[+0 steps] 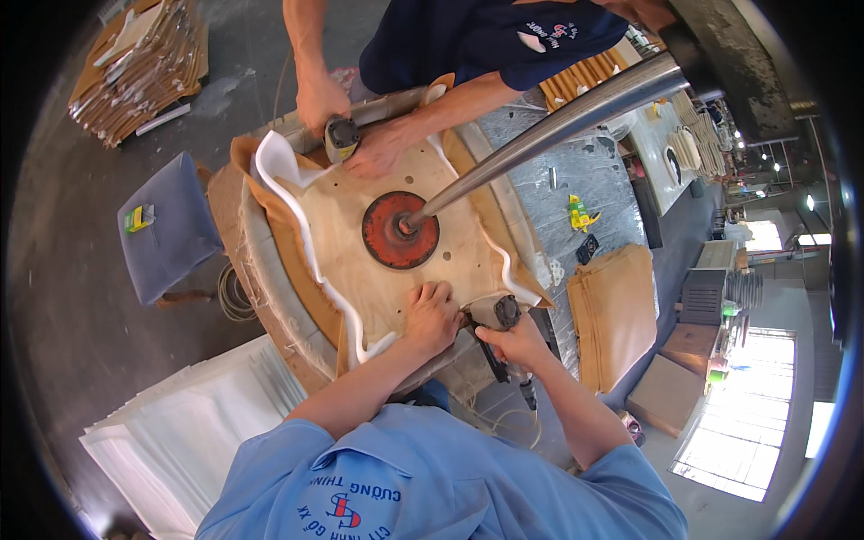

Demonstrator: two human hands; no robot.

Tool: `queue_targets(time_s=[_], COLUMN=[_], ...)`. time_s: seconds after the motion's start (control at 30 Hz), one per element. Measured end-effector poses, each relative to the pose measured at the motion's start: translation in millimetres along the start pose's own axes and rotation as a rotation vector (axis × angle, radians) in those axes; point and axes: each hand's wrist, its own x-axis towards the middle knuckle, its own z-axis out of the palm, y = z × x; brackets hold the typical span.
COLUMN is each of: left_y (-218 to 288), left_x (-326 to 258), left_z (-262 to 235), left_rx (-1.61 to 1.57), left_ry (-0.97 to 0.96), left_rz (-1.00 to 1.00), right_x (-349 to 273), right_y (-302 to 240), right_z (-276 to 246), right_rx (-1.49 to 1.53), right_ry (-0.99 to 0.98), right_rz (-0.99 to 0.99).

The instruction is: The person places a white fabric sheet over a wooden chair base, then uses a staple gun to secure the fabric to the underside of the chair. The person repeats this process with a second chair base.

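A pale plywood seat panel (360, 238) lies in front of me, with white foam (310, 229) and tan upholstery material (290, 236) round its edges. A round red press plate (385, 219) on a metal rod bears on its middle. My left hand (434, 317) is at the panel's near edge, fingers bent and together; what they grip is hidden. Just right of it, my right hand (520, 346) is wrapped round the handle of a pneumatic staple gun (493, 313), its nose at the near edge. Opposite, a co-worker's hand (321, 106) holds another staple gun (342, 139); their other hand (376, 151) presses on the panel.
The thick metal rod (558, 121) slants in from the upper right. Folded tan material (614, 310) and a yellow-green packet (580, 213) lie on the table at right. A blue padded stool (166, 229) stands left, and stacked white sheets (193, 423) are at lower left. Air hoses hang nearby.
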Motion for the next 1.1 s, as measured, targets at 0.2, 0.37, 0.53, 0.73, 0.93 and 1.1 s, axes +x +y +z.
queue_targets(time_s=[0.2,0.37,0.53,0.73,0.93,1.1], left_y=[-1.9,0.9,-3.4,-3.2,-7.9,-9.3], left_x=[-1.3,-9.9,-7.5,-10.7,-16.7,-15.6], left_z=[-0.5,-13.9,-14.2,-21.3,-27.3,-26.9], left_rx=[0.018,0.109,0.090,0.093,0.091,0.066], left_ry=[-0.024,-0.105,-0.087,-0.141,-0.082,-0.135], left_rz=[-0.005,-0.016,-0.016,-0.048,-0.004,-0.038], right_x=[6.3,3.6,-2.9,2.5,-5.1,1.0], right_y=[-3.5,-0.1,-7.5,-13.6,-12.8,-8.1], right_z=[10.8,10.6,12.4,21.2,21.5,31.1], right_rx=[-0.040,-0.074,0.008,-0.099,-0.080,-0.096], right_ry=[0.029,0.055,-0.023,0.054,-0.027,0.024], right_rz=[-0.036,-0.088,-0.030,0.008,-0.005,0.017])
